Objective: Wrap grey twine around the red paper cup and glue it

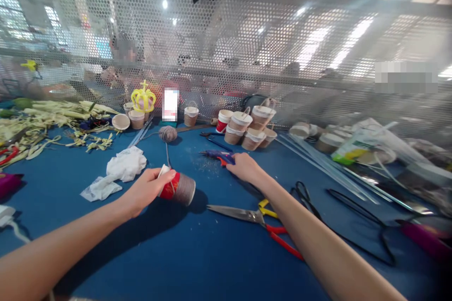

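My left hand (150, 189) grips a red paper cup (170, 185) tilted on its side above the table. Grey-brown yarn (185, 189) is wound around part of the cup's wall, and a strand runs back to a yarn ball (168, 134). My right hand (243, 167) is closed around the handle of a blue glue gun (217, 154) with an orange-red trigger, its nozzle pointing left. Below my right forearm lies a pair of scissors (247, 214) with red and yellow handles, partly hidden by the arm.
Several yarn-wrapped cups (254, 138) with looped handles stand at the back beside a red cup (223, 122). Crumpled white plastic (126, 163) lies left. Clear sticks (325, 164) and a black cord (367, 214) lie right. A perforated metal screen (219, 47) rises behind.
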Available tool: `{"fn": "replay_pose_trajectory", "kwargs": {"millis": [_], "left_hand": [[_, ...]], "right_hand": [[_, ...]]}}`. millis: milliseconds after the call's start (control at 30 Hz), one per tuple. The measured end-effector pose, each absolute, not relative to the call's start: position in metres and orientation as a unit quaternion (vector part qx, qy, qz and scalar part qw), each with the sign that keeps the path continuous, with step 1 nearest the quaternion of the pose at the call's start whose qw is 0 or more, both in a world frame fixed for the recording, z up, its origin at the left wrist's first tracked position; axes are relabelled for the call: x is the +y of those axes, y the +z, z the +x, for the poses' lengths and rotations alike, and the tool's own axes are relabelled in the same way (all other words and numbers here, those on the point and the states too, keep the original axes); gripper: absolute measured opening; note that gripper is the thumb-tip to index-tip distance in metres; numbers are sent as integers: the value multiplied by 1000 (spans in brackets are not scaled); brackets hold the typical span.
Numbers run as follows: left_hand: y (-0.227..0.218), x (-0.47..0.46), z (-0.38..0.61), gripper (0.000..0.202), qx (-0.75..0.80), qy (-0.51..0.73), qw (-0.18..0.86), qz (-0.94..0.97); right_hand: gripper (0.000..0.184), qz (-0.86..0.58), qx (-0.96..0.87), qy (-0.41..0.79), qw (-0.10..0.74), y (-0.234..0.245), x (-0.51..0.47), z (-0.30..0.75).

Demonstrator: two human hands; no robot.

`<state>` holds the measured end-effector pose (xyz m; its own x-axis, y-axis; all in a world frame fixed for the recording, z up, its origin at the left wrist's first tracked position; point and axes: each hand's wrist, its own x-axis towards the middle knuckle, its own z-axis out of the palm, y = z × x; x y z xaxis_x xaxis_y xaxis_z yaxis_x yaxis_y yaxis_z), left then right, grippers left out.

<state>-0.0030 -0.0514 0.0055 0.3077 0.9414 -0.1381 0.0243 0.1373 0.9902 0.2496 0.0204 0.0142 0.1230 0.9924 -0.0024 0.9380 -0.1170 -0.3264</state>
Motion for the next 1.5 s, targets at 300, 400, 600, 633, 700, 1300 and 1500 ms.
{"fn": "replay_pose_trajectory", "kwargs": {"millis": [300, 400, 600, 633, 700, 1300, 1500], "left_hand": [[5, -51, -5, 38, 467, 366, 553, 585], [3, -48, -5, 39, 481, 354, 541, 592], [2, -46, -6, 38, 494, 329, 524, 611], [3, -46, -7, 38, 491, 325, 523, 616], [3, -46, -7, 38, 478, 322, 521, 629], [2, -47, -7, 40, 479, 329, 520, 626], [1, -46, -7, 41, 479, 326, 526, 622]], "right_hand": [[29, -742, -618, 176, 193, 24, 13, 244], [24, -694, -631, 236, 254, 40, -15, 240], [24, -574, -635, 445, 264, 56, -73, 223], [24, -568, -639, 449, 260, 56, -79, 219], [24, -560, -646, 443, 269, 56, -86, 213], [13, -544, -789, 146, 246, 39, -98, 203], [12, -536, -798, 164, 220, 39, -100, 202]]}}
